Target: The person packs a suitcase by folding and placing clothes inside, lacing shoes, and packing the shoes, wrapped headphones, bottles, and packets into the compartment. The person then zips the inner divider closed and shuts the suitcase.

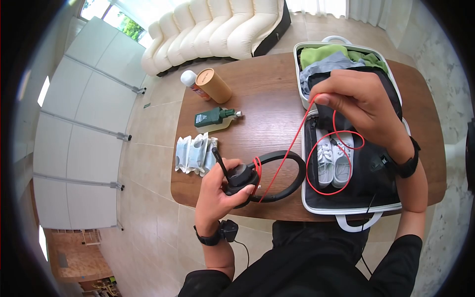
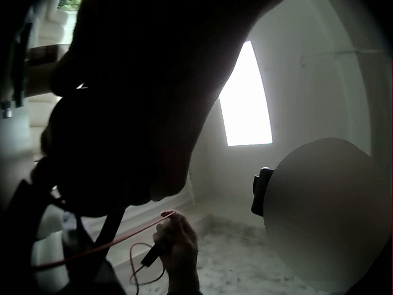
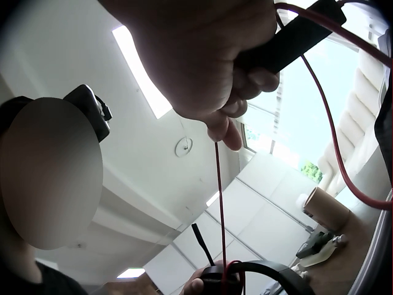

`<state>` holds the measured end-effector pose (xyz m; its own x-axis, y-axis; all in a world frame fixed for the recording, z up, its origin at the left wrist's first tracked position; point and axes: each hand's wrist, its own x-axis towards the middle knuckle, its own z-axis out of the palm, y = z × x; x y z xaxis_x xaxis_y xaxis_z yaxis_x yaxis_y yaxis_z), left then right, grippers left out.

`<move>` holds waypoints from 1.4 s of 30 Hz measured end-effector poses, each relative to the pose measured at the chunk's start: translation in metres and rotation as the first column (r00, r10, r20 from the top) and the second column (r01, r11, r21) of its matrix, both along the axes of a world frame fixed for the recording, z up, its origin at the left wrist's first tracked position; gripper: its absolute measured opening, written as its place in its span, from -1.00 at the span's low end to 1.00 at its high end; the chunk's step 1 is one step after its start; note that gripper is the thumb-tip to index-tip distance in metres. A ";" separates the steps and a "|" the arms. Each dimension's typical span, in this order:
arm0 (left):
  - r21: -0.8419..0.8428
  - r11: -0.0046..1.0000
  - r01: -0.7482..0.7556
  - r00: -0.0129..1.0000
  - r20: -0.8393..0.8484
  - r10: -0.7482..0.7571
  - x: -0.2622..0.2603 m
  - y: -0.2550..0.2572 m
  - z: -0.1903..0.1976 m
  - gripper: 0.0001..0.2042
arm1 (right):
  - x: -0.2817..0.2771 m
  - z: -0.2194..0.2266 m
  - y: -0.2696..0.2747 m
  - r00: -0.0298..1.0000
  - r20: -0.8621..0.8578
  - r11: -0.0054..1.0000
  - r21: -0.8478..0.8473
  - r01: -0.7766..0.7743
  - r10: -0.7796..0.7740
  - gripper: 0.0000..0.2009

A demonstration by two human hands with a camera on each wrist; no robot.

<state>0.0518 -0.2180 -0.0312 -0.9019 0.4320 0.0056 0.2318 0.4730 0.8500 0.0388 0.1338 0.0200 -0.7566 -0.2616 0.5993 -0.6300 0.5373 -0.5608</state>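
Observation:
My left hand grips a black headset by its ear cup, with the mic boom sticking up and the headband pointing right. Turns of red cable wrap around the ear cup. From there the cable runs taut up to my right hand, which pinches it between thumb and fingertip, raised over the suitcase. The right wrist view shows a black oblong piece on the cable, held in the curled fingers of that hand. A loose red loop hangs below, overlapping the white sneakers in the head view.
An open white suitcase lies on the wooden table, green and grey clothes in its far half. At the table's left are a cardboard canister, a white-capped can, a green-labelled bottle and several white packets.

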 end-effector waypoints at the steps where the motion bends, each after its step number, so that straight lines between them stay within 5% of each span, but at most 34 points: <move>1: -0.016 1.000 0.027 1.000 -0.010 -0.027 0.000 -0.001 0.003 -0.49 | -0.003 -0.001 0.000 1.000 0.000 1.000 0.000 0.001 -0.001 -0.87; 15: 0.226 0.909 0.349 0.933 0.003 -0.359 0.002 -0.004 -0.003 -0.38 | -0.013 -0.028 -0.016 0.985 0.172 0.997 -0.082 -0.006 0.020 -0.83; 20: 0.480 0.874 0.081 0.983 0.107 -0.150 0.016 0.005 -0.012 -0.18 | -0.011 -0.047 -0.017 0.915 0.399 0.997 -0.074 -0.035 0.062 -0.82; 23: 0.518 0.854 0.051 0.985 0.115 -0.128 0.019 0.008 -0.014 -0.14 | -0.005 -0.060 -0.023 0.885 0.454 0.994 -0.058 -0.090 0.106 -0.81; 27: 0.620 0.784 -0.034 0.991 0.124 -0.054 0.025 0.018 -0.027 -0.06 | 0.006 -0.065 -0.034 0.886 0.445 0.989 -0.003 -0.147 0.133 -0.79; 29: 0.676 0.708 -0.203 0.978 0.172 0.116 0.024 0.021 -0.034 0.01 | 0.011 -0.069 -0.039 0.896 0.415 0.986 -0.008 -0.168 0.156 -0.80; 33: 0.682 0.688 -0.247 0.967 0.133 0.216 0.015 0.025 -0.033 -0.09 | 0.021 -0.080 -0.050 0.883 0.428 0.979 -0.039 -0.198 0.196 -0.64; 38: 0.796 0.528 -0.298 0.951 0.200 0.235 0.005 0.030 -0.027 -0.18 | 0.039 -0.090 -0.057 0.856 0.488 0.966 0.087 -0.242 0.170 -0.75; 41: 0.829 0.249 -0.501 0.852 0.422 0.311 0.000 0.033 -0.021 -0.25 | 0.048 -0.084 -0.059 0.835 0.521 0.963 0.080 -0.258 0.180 -0.79; 42: 0.855 0.309 -0.417 0.898 0.335 0.284 -0.004 0.024 -0.025 -0.28 | 0.050 -0.080 -0.058 0.796 0.584 0.953 0.120 -0.278 0.158 -0.78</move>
